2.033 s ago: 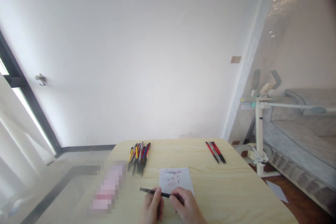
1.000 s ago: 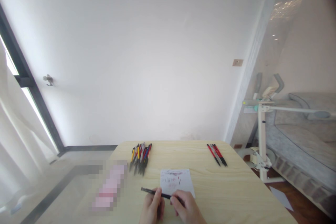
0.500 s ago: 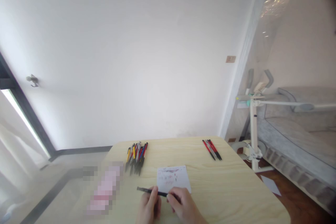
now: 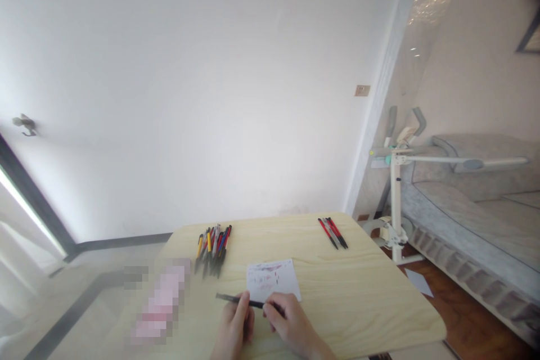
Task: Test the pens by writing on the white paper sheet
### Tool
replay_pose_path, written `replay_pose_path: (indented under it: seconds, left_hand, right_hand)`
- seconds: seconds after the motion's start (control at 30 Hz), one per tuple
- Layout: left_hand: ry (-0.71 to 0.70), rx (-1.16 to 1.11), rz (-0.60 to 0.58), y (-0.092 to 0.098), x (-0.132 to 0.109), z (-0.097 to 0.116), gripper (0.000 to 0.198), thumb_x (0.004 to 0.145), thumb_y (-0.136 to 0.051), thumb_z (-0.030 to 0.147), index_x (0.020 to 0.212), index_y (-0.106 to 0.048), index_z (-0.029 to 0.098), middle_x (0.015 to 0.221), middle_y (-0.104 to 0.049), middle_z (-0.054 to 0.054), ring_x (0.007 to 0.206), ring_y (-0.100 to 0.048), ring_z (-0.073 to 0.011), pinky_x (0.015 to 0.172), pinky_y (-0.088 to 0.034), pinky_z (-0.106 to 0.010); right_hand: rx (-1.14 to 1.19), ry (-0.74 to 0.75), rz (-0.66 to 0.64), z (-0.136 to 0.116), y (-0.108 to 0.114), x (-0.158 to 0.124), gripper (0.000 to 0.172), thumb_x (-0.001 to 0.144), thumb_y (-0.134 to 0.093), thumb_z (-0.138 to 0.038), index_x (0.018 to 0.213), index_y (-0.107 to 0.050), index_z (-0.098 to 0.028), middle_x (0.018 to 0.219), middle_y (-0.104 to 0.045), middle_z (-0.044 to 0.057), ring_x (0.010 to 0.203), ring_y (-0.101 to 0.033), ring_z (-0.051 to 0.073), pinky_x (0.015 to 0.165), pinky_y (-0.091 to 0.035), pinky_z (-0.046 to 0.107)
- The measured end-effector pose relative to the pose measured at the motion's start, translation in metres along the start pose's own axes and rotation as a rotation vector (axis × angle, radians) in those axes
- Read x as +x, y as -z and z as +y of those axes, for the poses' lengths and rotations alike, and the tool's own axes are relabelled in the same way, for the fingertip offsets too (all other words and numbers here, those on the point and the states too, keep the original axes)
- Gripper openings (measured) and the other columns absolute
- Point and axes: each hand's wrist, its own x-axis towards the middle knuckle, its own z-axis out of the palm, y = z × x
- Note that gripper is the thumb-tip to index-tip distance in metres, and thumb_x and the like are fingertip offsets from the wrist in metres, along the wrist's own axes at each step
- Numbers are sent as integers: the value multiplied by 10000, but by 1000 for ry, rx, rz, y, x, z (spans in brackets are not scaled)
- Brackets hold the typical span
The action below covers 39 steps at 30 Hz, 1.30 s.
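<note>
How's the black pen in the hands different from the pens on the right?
The black pen looks nearly all dark; the pens on the right show red and grey. The black pen is held by the left hand and right hand; the pens on the right lie on the table. The black pen points mostly sideways; the pens on the right slant. All are slim, with dark parts.
</note>
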Motion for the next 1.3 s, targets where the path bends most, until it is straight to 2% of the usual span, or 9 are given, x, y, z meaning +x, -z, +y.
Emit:
replay_pose_path:
  seconds: [0.23, 0.57, 0.83, 1.1, 1.3]
  left_hand:
    - [-4, -32, -20, 1, 1, -5, 564, 688, -430, 677, 401, -403, 192, 340, -356, 54, 308, -358, -82, 343, -236, -213]
    - [12, -75, -50, 4, 0, -4, 541, 684, -467, 659, 425, -432, 185, 368, -414, 42, 335, -389, -88, 364, -279, -214]
    - [-11, -55, -40, 3, -2, -1, 586, 715, -409, 669, 385, -416, 185, 339, -375, 42, 325, -371, -84, 370, -269, -215]
    - [-29, -68, -50, 5, -1, -10, 565, 738, -437, 623, 400, -446, 172, 349, -400, 35, 340, -383, -83, 367, -276, -201]
    - [-37, -65, -43, 4, -2, -7, 563, 735, -445, 621, 396, -439, 171, 346, -397, 36, 331, -383, -80, 359, -270, -200]
  right_hand:
    - [23, -18, -4, 0, -1, 0, 346, 851, -420, -396, 687, -586, -140, 518, -493, -24, 490, -455, 95, 480, -336, 183]
    - [9, 8, 5, -2, 0, -2, 309, 858, -423, -336, 658, -564, -148, 515, -467, -37, 495, -436, 89, 495, -331, 184]
    - [-5, -7, -8, 0, 0, -2, 336, 861, -408, -377, 707, -596, -145, 531, -499, -23, 505, -461, 99, 493, -342, 188]
    - [-12, -6, -14, 2, 1, -1, 333, 858, -414, -376, 679, -589, -155, 533, -517, -18, 517, -483, 111, 503, -347, 200]
    - [2, 1, -8, 0, 0, -1, 316, 858, -422, -352, 672, -584, -154, 524, -504, -22, 511, -476, 108, 501, -340, 198]
